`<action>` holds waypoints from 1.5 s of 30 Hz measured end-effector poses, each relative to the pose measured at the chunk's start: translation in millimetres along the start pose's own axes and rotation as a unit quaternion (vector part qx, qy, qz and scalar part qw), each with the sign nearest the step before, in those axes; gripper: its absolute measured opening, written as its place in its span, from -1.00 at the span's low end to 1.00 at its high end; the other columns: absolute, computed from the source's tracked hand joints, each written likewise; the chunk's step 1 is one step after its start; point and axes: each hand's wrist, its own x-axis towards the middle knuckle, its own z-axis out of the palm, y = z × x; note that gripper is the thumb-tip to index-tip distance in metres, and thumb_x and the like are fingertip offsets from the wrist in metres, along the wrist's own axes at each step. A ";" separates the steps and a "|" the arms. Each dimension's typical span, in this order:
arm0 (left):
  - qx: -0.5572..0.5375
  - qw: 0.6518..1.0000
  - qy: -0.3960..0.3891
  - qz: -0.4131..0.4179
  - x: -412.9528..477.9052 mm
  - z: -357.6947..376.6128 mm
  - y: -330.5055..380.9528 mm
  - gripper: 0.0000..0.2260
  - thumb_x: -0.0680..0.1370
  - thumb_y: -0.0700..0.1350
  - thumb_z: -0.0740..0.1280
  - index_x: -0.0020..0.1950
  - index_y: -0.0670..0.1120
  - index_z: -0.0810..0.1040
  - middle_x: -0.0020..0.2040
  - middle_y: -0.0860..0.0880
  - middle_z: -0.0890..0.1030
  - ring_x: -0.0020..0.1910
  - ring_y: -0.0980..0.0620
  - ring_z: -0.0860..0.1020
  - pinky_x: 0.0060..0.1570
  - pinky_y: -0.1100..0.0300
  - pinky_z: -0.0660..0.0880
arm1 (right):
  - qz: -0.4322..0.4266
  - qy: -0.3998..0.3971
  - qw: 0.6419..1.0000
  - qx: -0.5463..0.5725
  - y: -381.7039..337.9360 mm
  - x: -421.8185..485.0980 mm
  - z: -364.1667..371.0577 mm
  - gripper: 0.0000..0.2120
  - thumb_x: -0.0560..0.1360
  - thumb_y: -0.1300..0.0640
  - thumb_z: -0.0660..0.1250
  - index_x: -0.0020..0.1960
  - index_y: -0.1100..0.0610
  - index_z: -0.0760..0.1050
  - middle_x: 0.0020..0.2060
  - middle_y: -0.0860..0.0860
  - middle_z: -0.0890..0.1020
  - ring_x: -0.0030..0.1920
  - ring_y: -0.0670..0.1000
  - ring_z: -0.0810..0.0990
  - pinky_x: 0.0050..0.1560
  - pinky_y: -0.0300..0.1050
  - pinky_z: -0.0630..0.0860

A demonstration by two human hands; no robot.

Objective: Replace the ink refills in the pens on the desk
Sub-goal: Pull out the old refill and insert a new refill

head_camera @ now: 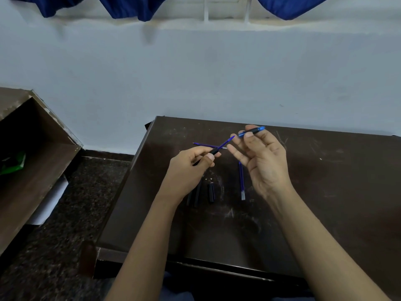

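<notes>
My left hand (191, 165) grips a black pen barrel (214, 151) with a blue refill (226, 142) sticking out of it, pointing up and right. My right hand (260, 157) is raised palm up and pinches a blue pen part (252, 131) between thumb and fingertips, just beyond the refill's tip. On the dark desk (325, 181) lie another blue refill (206, 145) behind my hands, a refill (241, 183) below my right hand, and black pen pieces (211, 193) partly hidden by my left wrist.
The desk's left edge (130, 177) drops to a speckled floor. A brown open shelf unit (36, 153) stands at the left with a green item (13, 162) inside. A pale wall rises right behind the desk, with blue curtains hanging above.
</notes>
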 end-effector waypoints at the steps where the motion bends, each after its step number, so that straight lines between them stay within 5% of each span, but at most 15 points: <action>1: 0.003 1.000 0.000 -0.001 0.0 0.4 -0.5 -0.79 0.60 -0.06 0.24 0.14 0.03 0.62 -0.20 0.20 0.61 -0.13 0.31 0.54 -0.17 0.49 0.34 | 0.003 -0.003 1.000 0.000 0.7 0.1 0.0 -0.89 0.55 0.33 0.26 0.01 0.21 0.53 -0.16 0.12 0.63 -0.06 0.07 0.69 0.04 0.08 0.62; 23: 0.011 1.000 -0.003 0.014 -0.4 0.2 -3.4 -0.80 0.60 -0.02 0.23 0.10 0.09 0.63 -0.23 0.15 0.63 -0.26 0.48 0.50 -0.25 0.52 0.37 | 0.016 -0.012 0.993 -0.113 3.2 -1.8 1.8 -0.87 0.53 0.32 0.31 0.05 0.21 0.57 -0.17 0.12 0.64 -0.11 0.03 0.68 0.02 -0.03 0.62; 32: -0.042 0.999 0.014 -0.010 -0.8 3.3 -0.5 -0.73 0.59 0.02 0.23 -0.19 -0.02 0.65 -0.32 0.07 0.63 -0.45 0.32 0.48 -0.40 0.54 0.38 | 0.065 -0.032 0.984 -0.160 2.6 -5.5 7.9 -0.89 0.53 0.30 0.31 -0.01 0.18 0.60 -0.13 0.14 0.63 -0.13 0.00 0.64 -0.02 -0.10 0.63; 39: -0.035 0.999 0.024 -0.009 -1.7 4.8 0.5 -0.67 0.61 0.05 0.16 -0.24 0.04 0.62 -0.43 0.10 0.53 -0.43 0.29 0.46 -0.38 0.50 0.38 | 0.089 -0.024 0.984 -0.152 1.2 -7.1 13.5 -0.89 0.54 0.31 0.29 0.01 0.21 0.59 -0.21 0.11 0.66 -0.24 0.01 0.68 0.01 -0.09 0.64; 42: -0.047 0.998 0.025 -0.035 0.2 6.7 0.7 -0.66 0.61 -0.01 0.14 -0.26 0.03 0.61 -0.38 0.08 0.57 -0.36 0.21 0.47 -0.29 0.32 0.43 | 0.092 -0.022 0.982 -0.164 1.9 -8.4 15.6 -0.88 0.54 0.31 0.29 0.00 0.19 0.59 -0.20 0.11 0.66 -0.26 -0.02 0.67 -0.02 -0.13 0.63; 45: -0.042 0.999 0.023 -0.025 -0.4 6.6 0.9 -0.74 0.59 -0.07 0.19 -0.21 0.02 0.63 -0.32 0.06 0.59 -0.36 0.22 0.46 -0.33 0.37 0.41 | 0.092 -0.011 0.981 -0.168 0.4 -8.7 17.3 -0.87 0.53 0.33 0.29 0.00 0.19 0.58 -0.17 0.09 0.66 -0.27 -0.08 0.66 0.00 -0.14 0.63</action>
